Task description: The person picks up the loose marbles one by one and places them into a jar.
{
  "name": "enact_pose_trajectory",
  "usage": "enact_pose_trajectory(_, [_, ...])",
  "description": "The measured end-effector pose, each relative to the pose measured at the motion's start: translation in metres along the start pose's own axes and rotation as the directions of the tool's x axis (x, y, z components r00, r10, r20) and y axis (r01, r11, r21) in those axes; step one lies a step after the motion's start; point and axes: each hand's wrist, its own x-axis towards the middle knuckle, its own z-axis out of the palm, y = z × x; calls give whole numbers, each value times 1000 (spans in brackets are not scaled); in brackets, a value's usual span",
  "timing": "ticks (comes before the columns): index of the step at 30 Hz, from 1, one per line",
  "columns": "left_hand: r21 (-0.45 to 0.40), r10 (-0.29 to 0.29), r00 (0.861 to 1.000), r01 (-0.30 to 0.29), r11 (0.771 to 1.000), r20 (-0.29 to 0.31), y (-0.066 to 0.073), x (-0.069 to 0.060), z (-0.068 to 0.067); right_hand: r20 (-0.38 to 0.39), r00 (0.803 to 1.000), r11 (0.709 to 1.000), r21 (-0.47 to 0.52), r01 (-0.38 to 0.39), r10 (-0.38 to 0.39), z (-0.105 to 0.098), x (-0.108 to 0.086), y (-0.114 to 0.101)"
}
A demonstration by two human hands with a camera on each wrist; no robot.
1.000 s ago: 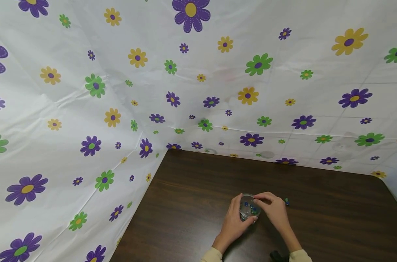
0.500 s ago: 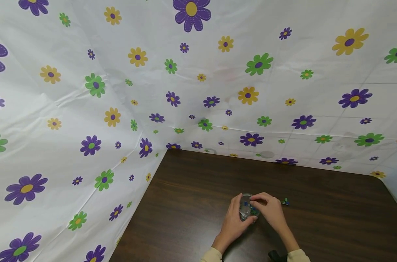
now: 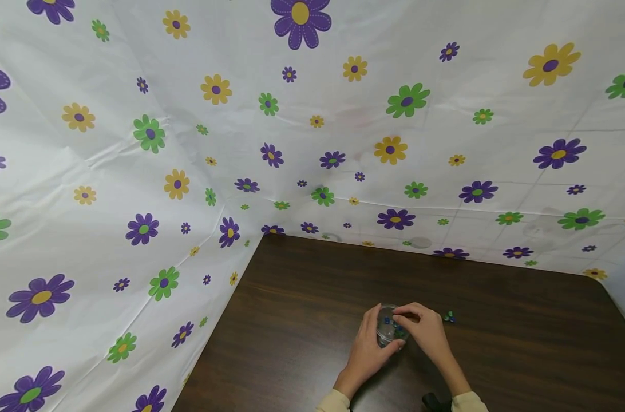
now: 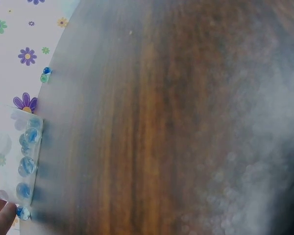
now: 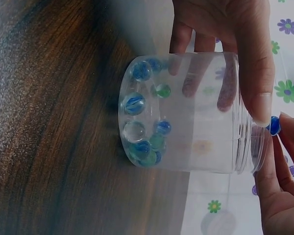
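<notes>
A clear plastic jar (image 5: 206,152) stands on the dark table with several blue and green glass marbles (image 5: 134,104) along its bottom. My left hand (image 3: 366,352) holds the jar, fingers along one side and thumb along the other. Over the jar's mouth, my right hand (image 3: 428,333) pinches a blue marble (image 5: 274,126) at the rim between thumb and fingertip. The left wrist view catches the jar (image 4: 10,161) at its left edge. Beside the base there, a marble (image 4: 23,212) shows near some fingertips; in the head view my right hand partly covers the jar's opening.
A small group of loose blue and green marbles (image 3: 449,317) lies on the table (image 3: 292,320) just right of my right hand. A black object (image 3: 435,402) sits by the right wrist. Flower-printed white sheeting (image 3: 292,131) rises behind and left of the table.
My right hand has shifted slightly left, from the jar's right rim further over its mouth, exposing more of the loose marbles. The left hand and jar stay put.
</notes>
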Motion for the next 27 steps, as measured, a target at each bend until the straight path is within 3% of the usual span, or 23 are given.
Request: enact_pose_trajectory(27, [15,1,1000,-1,1000,-12,-2,1,3,-11,1000,998,57,10,-9,1,-2,5])
